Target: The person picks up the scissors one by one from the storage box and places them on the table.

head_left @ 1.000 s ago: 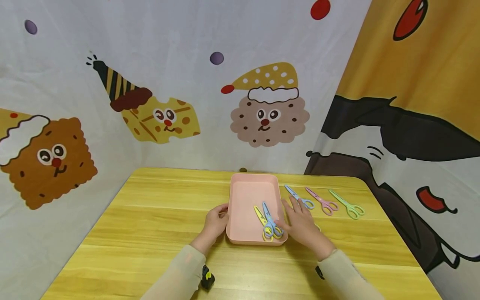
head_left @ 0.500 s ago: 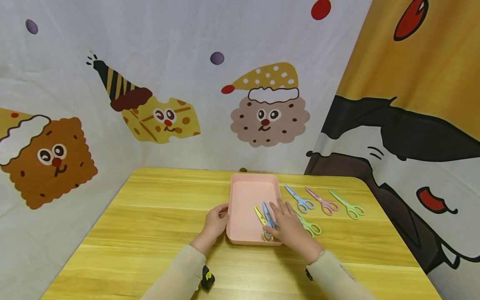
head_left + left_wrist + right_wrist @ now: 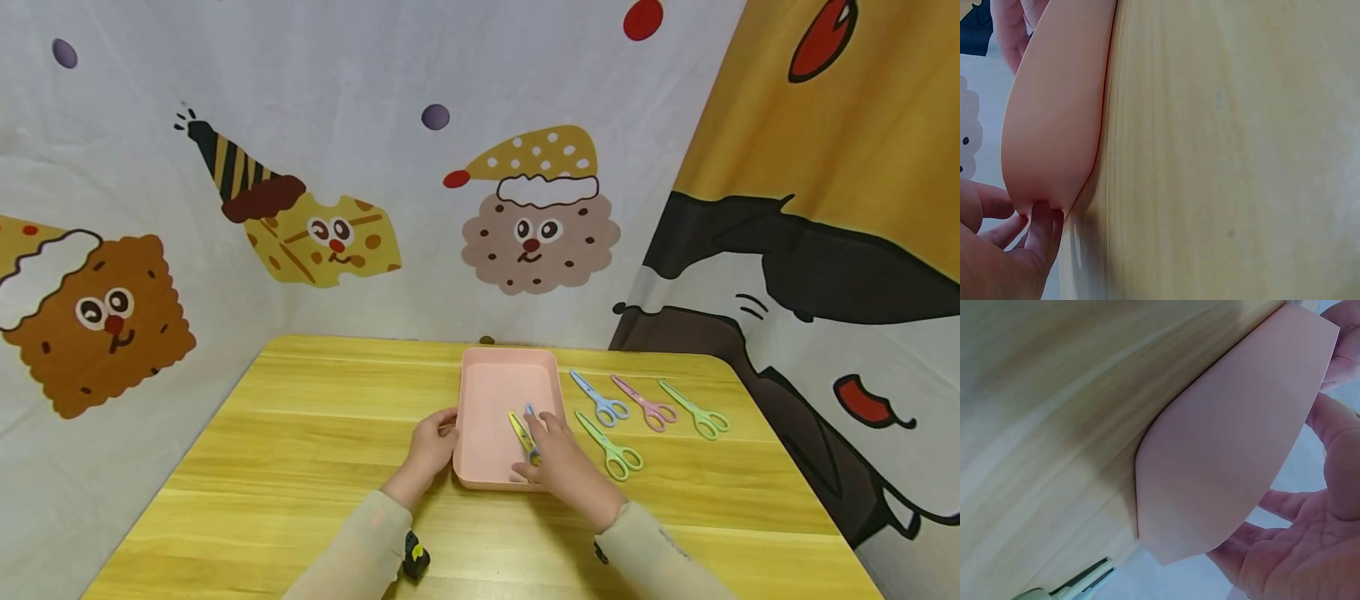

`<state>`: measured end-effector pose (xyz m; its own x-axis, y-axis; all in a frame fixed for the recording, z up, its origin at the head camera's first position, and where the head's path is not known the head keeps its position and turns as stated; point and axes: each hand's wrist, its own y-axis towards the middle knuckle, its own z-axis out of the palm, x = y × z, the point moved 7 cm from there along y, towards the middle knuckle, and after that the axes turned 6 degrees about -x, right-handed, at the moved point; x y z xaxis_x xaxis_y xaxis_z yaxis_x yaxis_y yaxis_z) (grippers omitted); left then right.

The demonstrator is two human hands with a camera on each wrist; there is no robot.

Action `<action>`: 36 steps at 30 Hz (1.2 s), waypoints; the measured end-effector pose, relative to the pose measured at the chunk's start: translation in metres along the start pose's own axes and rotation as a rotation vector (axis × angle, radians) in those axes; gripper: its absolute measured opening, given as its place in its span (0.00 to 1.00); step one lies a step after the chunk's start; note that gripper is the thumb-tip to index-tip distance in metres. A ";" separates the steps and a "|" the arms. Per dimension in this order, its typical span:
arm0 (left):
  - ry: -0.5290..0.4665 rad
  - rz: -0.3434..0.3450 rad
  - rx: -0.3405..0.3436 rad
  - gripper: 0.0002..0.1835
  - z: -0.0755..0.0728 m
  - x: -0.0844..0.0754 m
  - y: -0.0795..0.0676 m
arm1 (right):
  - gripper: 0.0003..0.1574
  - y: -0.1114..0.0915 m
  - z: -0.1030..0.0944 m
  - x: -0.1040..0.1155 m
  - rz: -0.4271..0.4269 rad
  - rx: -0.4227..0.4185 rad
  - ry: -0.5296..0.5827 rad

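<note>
A pink tray [image 3: 495, 392] lies on the wooden table. My left hand [image 3: 431, 446] holds its left side; in the left wrist view, the fingers [image 3: 1040, 231] bend against the tray's end wall. Inside the tray's near right part are yellow scissors [image 3: 522, 433] and blue scissors [image 3: 530, 410], whose handles are mostly hidden. Over them hovers my right hand [image 3: 566, 467], thumb and fingers spread apart; whether it touches them is hidden. In the right wrist view, this hand [image 3: 1310, 544] reaches past the tray's outer wall [image 3: 1229, 450].
Right of the tray lie green scissors [image 3: 613, 450], nearest to it. Behind them stand in a row blue scissors [image 3: 597, 400], pink scissors [image 3: 645, 405] and another green pair [image 3: 693, 410]. A cartoon-printed cloth [image 3: 360, 75] hangs behind the table [image 3: 322, 417].
My right hand has moved left from the tray's right edge to over the scissors inside, uncovering the near green pair. The left hand and tray have stayed put.
</note>
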<state>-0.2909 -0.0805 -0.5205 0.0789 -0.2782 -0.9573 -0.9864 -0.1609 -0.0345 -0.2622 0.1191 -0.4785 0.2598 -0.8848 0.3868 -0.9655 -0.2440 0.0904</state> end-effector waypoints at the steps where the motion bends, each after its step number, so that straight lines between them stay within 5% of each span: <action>1: 0.001 0.003 0.000 0.20 0.000 0.000 0.000 | 0.55 0.000 0.000 0.000 0.011 0.004 -0.002; 18: -0.002 0.001 -0.005 0.19 0.000 0.000 0.000 | 0.60 0.010 0.009 0.003 0.192 0.137 -0.127; 25: 0.000 -0.009 -0.002 0.19 0.001 0.000 0.000 | 0.49 0.012 0.012 0.005 0.126 0.142 -0.156; 36: 0.006 0.002 0.003 0.19 0.000 -0.001 0.000 | 0.51 0.015 0.013 0.002 0.063 0.131 -0.079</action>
<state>-0.2912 -0.0800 -0.5199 0.0779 -0.2837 -0.9557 -0.9869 -0.1578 -0.0336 -0.2763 0.1084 -0.4884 0.2041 -0.9273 0.3139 -0.9712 -0.2322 -0.0544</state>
